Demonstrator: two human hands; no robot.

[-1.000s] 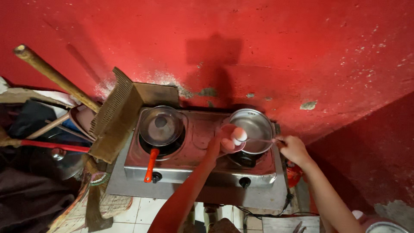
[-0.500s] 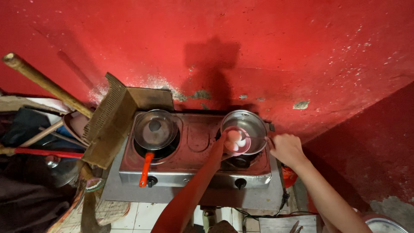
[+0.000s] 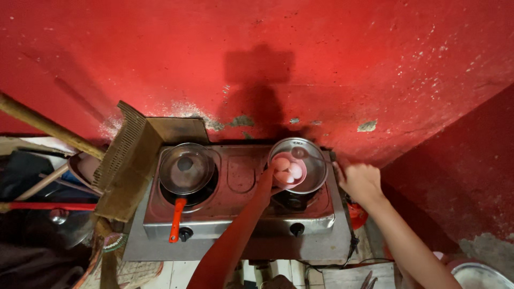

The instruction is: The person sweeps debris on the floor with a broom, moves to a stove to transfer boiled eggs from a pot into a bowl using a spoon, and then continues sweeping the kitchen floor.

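Eggs [image 3: 288,171] in a pink bowl [image 3: 289,170] hang over the steel pot [image 3: 300,165] on the right burner of the two-burner stove [image 3: 241,214]. The left hand [image 3: 269,176], its arm in a red sleeve, grips the bowl's near rim. The right hand [image 3: 361,181] is closed on the pot's thin handle at the right edge. Eggs look fragile and prone to rolling, so the bowl likely needs a level, steady hold. A lidded pan [image 3: 186,170] with an orange handle sits on the left burner.
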